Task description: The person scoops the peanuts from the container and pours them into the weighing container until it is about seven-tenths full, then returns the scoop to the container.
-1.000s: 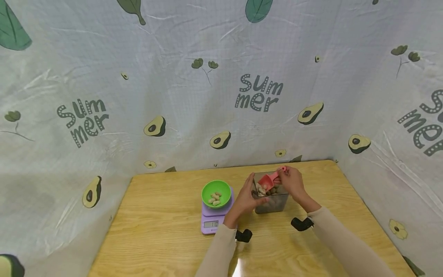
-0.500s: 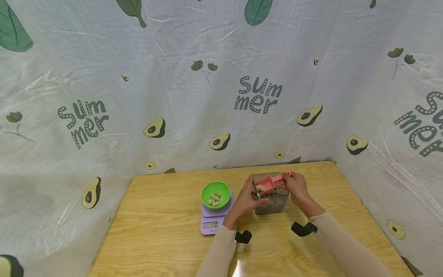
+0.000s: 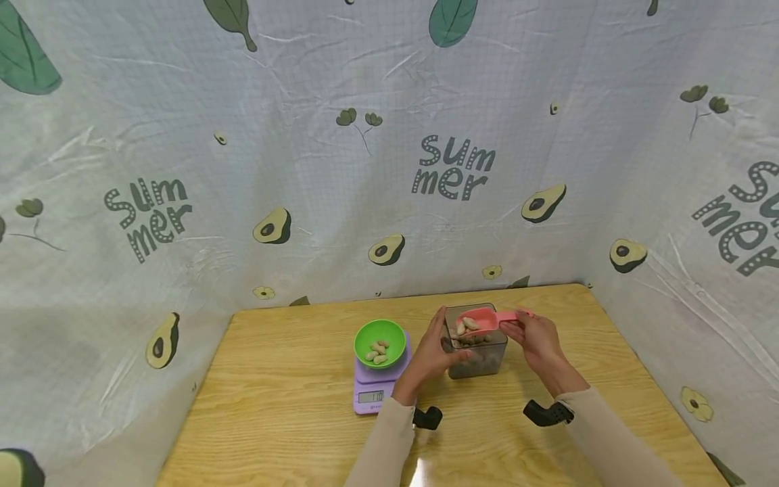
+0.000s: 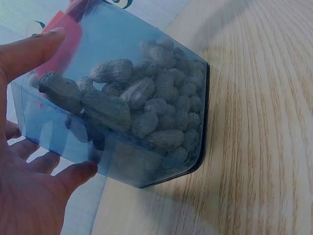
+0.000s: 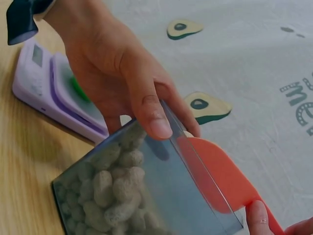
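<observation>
My left hand holds a clear grey plastic container at its left side, thumb against the front wall and fingers at the left wall. Peanuts in shells fill the lower part of the container, as the left wrist view shows. By its handle, my right hand grips a pinkish-red scoop. The scoop is level over the container's opening and carries a few peanuts. Only the fingertips of that hand show in the right wrist view, beside the scoop.
Left of the container, a green bowl with several peanuts stands on a lilac kitchen scale, whose display reads about 110, decimal point unclear. The wooden table meets a printed sheet at the back and sides.
The scoop has gone from tilted down among the peanuts to level at the container's top, now bearing peanuts. My right hand has moved right and lower in view; my left hand stays.
</observation>
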Demonstrator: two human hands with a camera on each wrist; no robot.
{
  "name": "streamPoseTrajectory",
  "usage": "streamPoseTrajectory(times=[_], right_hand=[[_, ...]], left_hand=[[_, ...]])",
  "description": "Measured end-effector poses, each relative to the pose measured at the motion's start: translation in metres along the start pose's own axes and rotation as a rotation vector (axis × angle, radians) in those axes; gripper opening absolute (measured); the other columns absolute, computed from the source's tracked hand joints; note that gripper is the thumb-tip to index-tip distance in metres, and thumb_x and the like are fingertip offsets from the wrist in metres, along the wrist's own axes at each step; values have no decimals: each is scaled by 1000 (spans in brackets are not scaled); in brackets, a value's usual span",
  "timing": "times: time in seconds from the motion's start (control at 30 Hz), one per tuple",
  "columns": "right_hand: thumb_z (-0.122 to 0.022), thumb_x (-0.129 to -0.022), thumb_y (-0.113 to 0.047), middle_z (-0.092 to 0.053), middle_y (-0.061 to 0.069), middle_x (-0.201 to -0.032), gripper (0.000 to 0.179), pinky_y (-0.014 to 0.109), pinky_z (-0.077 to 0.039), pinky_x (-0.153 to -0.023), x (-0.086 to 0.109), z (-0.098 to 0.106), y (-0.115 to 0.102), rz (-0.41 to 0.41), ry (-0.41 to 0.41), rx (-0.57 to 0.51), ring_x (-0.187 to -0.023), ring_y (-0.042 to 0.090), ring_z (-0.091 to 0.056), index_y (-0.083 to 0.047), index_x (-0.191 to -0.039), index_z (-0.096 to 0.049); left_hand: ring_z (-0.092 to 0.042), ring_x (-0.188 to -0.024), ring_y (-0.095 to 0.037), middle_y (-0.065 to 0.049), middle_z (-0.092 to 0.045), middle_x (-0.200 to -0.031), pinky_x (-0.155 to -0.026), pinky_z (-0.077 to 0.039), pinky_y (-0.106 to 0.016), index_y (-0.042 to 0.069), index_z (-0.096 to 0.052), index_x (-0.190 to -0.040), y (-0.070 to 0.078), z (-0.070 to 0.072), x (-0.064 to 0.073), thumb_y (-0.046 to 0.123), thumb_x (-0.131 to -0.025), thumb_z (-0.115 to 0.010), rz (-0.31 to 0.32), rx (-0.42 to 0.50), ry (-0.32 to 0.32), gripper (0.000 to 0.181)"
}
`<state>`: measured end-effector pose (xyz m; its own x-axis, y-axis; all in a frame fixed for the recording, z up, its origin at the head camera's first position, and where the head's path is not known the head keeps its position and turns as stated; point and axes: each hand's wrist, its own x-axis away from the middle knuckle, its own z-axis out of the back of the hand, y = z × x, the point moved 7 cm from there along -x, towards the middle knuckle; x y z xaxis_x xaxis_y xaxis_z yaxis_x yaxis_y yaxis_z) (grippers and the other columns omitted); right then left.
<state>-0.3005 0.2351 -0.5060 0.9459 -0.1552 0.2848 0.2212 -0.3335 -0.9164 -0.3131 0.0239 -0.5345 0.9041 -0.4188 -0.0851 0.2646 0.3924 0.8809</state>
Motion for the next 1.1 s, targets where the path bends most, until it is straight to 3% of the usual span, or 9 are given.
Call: streamPoseTrajectory(times=[0.13,0.33,0.57,0.67,0.83,1.1], right_hand=[[-37,-107,-18,-70,-5,-74,37,19,-56,-80,3,8,-2,-1,13,-51,-74,2,-72,0,-139,-35],[-38,-107,-18,-71,-1,-75,19,21,-57,-82,9,11,-11,12,-6,-96,-75,5,-73,-4,-117,-45],[-38,-106,-18,-70,0,-75,18,22,-57,-81,15,8,-24,45,-44,-113,-75,7,-73,-2,-112,-44],[-40,-106,-18,-71,0,-75,19,22,-57,-81,18,4,-28,49,-55,-130,-76,8,-73,-1,-113,-46],[-43,-105,-18,-70,1,-77,16,24,-57,-83,22,-9,-31,45,-77,-149,-78,9,-74,-5,-109,-51],[-39,-106,-17,-66,0,-76,18,23,-57,-83,22,-36,-26,21,-92,-114,-76,8,-73,-3,-116,-45]], left_hand=[[-20,-152,-33,-4,-6,-167,-115,-31,-57,30,1,-159,-1,0,0,43,-83,-77,10,12,3,110],[-16,-152,-33,-6,-2,-167,-117,-28,-57,29,4,-159,2,3,1,45,-80,-78,9,21,21,115],[-21,-151,-35,-5,-5,-167,-115,-32,-57,30,2,-159,24,19,10,77,-72,-66,-63,-14,63,120],[-21,-151,-35,-3,-5,-168,-114,-32,-58,31,3,-159,33,28,16,82,-71,-62,-81,-33,73,120],[-13,-153,-29,5,-2,-167,-116,-28,-59,38,4,-157,39,46,27,71,-78,-66,-80,-52,94,111],[-11,-153,-33,-3,-4,-168,-116,-24,-62,29,-1,-159,44,77,53,41,-88,-72,-94,-74,166,102]])
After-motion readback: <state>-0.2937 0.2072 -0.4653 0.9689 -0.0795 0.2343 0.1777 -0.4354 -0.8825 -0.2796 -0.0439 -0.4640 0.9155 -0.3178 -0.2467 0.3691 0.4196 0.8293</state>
